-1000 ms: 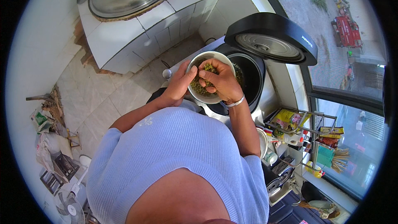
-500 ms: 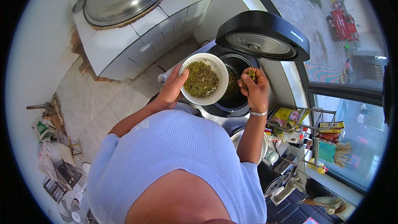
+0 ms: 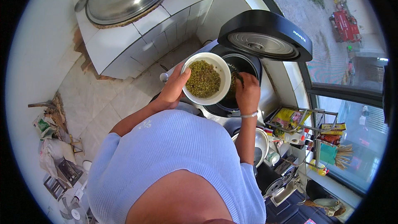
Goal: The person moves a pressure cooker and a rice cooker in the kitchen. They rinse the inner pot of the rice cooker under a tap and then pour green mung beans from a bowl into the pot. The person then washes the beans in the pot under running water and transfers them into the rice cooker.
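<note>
My left hand [image 3: 174,86] grips the rim of a white bowl [image 3: 226,76], thumb over its inner edge. Green mung beans [image 3: 203,79] cover much of the bowl's inside, and the bowl tilts slightly. Right beside it is the black inner pot [image 3: 245,63] of an electric cooker, with its thick black lid [image 3: 265,35] raised. My right hand [image 3: 248,93] is over the pot opening, palm down and fingers bent. Its fingertips and palm are hidden, so whether beans are still in it does not show. Some beans show inside the pot beside the fingers.
A large metal lid [image 3: 130,0] covers a tiled stove at the upper left. A metal rack [image 3: 306,120] with packets and bottles stands by the window at right. Near my right forearm is a metal basin [image 3: 261,141]. A standing fan [image 3: 74,213] is at lower left.
My right hand, earlier closed around mung beans with the palm side showing, has turned palm down and moved slightly left and lower over the pot. The bowl has shifted slightly right.
</note>
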The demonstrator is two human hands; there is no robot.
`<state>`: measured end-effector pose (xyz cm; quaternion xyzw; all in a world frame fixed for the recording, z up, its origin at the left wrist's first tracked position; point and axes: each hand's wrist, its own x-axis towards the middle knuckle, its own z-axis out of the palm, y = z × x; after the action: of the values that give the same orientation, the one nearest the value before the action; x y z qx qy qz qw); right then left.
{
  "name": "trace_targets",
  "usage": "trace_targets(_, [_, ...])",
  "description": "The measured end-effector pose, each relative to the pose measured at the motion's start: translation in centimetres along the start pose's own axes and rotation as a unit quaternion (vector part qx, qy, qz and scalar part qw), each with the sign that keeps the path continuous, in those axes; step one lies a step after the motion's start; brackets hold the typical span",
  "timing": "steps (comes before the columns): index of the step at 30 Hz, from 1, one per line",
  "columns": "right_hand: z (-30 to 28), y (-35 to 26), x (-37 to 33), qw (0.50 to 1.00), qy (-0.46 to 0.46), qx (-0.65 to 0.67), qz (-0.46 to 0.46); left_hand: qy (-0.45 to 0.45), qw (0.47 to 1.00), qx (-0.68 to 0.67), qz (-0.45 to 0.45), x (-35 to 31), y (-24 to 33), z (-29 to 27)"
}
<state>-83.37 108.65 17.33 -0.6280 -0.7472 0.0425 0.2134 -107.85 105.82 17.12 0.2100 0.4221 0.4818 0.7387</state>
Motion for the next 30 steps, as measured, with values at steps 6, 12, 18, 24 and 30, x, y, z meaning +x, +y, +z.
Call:
trace_targets(6, [-2.8, -7.8, 1.9, 0.969, -0.031, 0.209, -0.128, -0.024, 1.000, -0.004, 0.001, 0.2, -0.3, 0.5])
trace_targets(12, [0.3, -9.7, 2.7, 0.971, -0.118, 0.087, -0.188, -0.041, 0.999, -0.006, -0.001, 0.8, -0.4, 0.9])
trace_targets(18, [1.3, -9.1, 3.0, 0.943, -0.249, 0.146, -0.166, -0.046, 0.999, -0.015, -0.020, 1.4, -0.7, 0.7])
trace_targets(24, [2.6, -8.5, 2.5, 0.921, -0.268, 0.235, -0.159, -0.049, 0.999, 0.006, 0.003, 1.5, -0.9, 0.7])
trace_targets(30, [2.4, -8.2, 3.0, 0.904, -0.232, 0.348, -0.085, -0.030, 0.999, 0.034, 0.014, 1.5, -1.2, 0.5])
